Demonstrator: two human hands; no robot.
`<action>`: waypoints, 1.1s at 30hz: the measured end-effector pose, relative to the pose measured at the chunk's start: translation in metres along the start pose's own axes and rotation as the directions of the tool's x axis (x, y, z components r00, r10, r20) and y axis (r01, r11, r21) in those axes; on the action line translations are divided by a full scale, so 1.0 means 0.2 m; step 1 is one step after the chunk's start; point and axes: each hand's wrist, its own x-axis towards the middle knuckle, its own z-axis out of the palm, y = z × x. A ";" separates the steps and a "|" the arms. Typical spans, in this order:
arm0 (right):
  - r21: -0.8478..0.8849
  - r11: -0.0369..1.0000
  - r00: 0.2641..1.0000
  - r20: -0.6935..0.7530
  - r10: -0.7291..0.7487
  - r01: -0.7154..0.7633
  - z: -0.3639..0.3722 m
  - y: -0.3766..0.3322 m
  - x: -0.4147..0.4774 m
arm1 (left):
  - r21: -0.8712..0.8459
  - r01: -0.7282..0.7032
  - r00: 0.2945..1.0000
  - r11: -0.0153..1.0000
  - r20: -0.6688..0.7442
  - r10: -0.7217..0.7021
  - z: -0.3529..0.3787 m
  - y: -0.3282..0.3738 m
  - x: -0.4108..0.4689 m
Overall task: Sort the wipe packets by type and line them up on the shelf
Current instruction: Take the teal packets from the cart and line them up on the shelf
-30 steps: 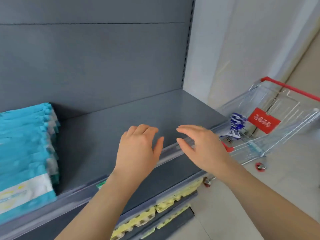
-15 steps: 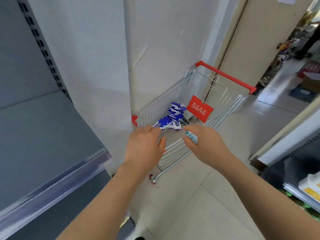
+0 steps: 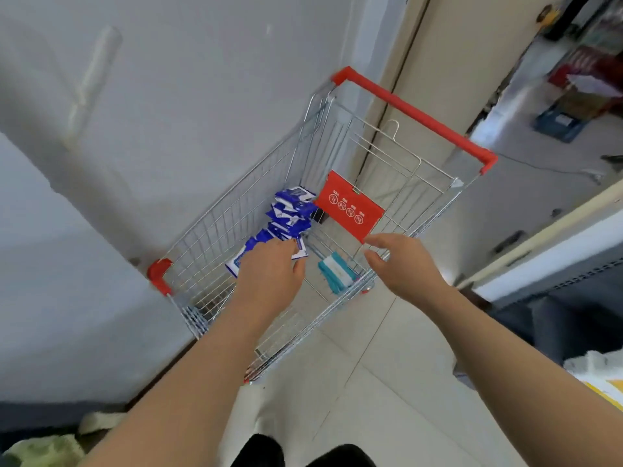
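Wipe packets in blue [image 3: 290, 213] lie heaped in a wire cart [image 3: 232, 217], the heap running from the red flap [image 3: 350, 206] down to the left hand [image 3: 269, 274], whose fingers reach the nearest ones; whether they grip is unclear. A teal packet [image 3: 335, 273] lies just beside the heap, its long axis pointing away from the person. The right hand [image 3: 401, 264] hovers with relaxed fingers, holding nothing.

Both arms extended forward and down. Left hand [image 3: 269, 274] palm down, fingers loosely forward. Right hand [image 3: 401, 264] beside it, thumb and fingers apart, holding nothing.
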 end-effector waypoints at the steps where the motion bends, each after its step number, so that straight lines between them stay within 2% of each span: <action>1: 0.000 1.000 1.000 0.027 0.011 -0.011 0.02 0.04 0.10 | -0.033 0.018 1.000 0.999 0.025 -0.017 0.04 -0.01 0.09; 5: -0.021 0.999 0.989 0.145 0.038 -0.036 0.16 0.21 0.49 | -0.127 0.095 0.988 0.987 0.135 -0.078 0.28 -0.10 0.44; 9: -0.054 0.998 0.952 0.306 -0.011 0.029 0.36 0.40 0.90 | -0.137 0.158 0.967 0.978 0.223 -0.125 0.60 -0.18 0.73; 12: -0.070 0.995 0.891 0.454 -0.031 0.071 0.54 0.53 1.21 | -0.158 0.247 0.944 0.956 0.261 -0.201 0.85 -0.22 0.92; 18: -0.084 0.995 0.741 0.664 0.095 -0.052 1.02 0.82 1.59 | -0.260 0.370 0.904 0.892 0.321 -0.281 1.40 -0.30 1.16; 24: -0.218 0.975 0.655 0.733 0.186 -0.033 1.45 1.06 1.71 | -0.320 0.441 0.865 0.838 0.401 -0.302 1.87 -0.40 1.22; 28: -0.206 0.973 0.670 0.708 0.223 -0.105 1.66 1.15 1.70 | -0.378 0.510 0.839 0.773 0.418 -0.348 2.10 -0.46 1.22; 33: -0.067 0.958 0.709 0.659 0.253 -0.279 1.84 1.20 1.67 | -0.486 0.652 0.750 0.582 0.525 -0.403 2.25 -0.47 1.23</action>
